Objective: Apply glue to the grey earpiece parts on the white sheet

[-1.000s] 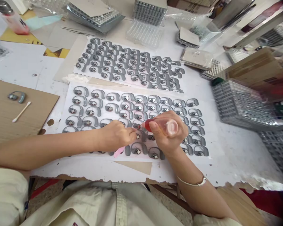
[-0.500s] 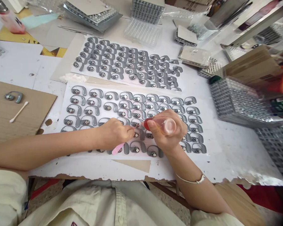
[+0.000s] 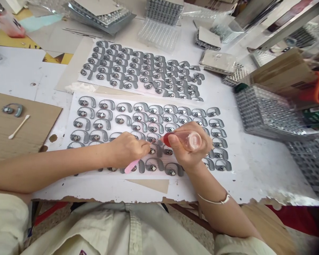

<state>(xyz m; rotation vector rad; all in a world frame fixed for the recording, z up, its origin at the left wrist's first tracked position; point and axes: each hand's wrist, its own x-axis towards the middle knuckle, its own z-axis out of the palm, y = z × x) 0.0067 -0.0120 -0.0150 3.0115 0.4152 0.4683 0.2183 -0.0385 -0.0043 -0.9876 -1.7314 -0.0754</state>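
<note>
From where I am standing, the right hand [image 3: 188, 158] is gripping a bottle [image 3: 183, 139] just right of frame centre, aiming it at an earpiece [image 3: 151, 139] lying near centre. The left hand [image 3: 126, 150] is seemingly pinching a pink tool [image 3: 131, 166]. Dispensing is apparently proceeding; the next move is probably calling for steady aim.

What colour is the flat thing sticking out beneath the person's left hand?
Pink. The flat thing shows best in the head view, beneath the left hand.
</note>
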